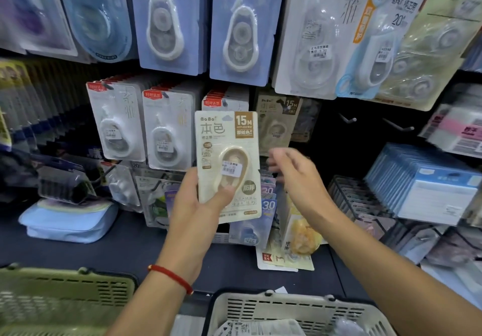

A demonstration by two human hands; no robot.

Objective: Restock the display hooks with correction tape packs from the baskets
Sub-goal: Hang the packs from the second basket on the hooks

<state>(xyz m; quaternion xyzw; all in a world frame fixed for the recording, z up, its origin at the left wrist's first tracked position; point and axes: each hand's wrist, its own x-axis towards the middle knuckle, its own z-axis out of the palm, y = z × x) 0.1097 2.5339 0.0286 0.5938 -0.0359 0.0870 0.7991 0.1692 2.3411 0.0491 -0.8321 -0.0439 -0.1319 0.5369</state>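
My left hand (pixel 198 205) holds a beige correction tape pack (pixel 228 153) marked 15M upright in front of the display. Its thumb presses the pack's lower front. My right hand (pixel 294 171) hovers just right of the pack with fingers spread, blurred and holding nothing. A matching beige pack (pixel 277 121) hangs on a hook behind and to the right. Two bare hooks (pixel 349 119) (pixel 403 127) stick out further right. A light grey basket (pixel 292 312) with packs inside sits at the bottom centre. A green basket (pixel 65 301) is at the bottom left.
White correction tape packs (pixel 167 129) hang left of the beige ones; blue-backed packs (pixel 172 22) fill the upper row. A wire rack of blue packs (pixel 427 187) stands at right. A light blue pouch (pixel 70 221) and loose packs (pixel 284 239) lie on the dark shelf.
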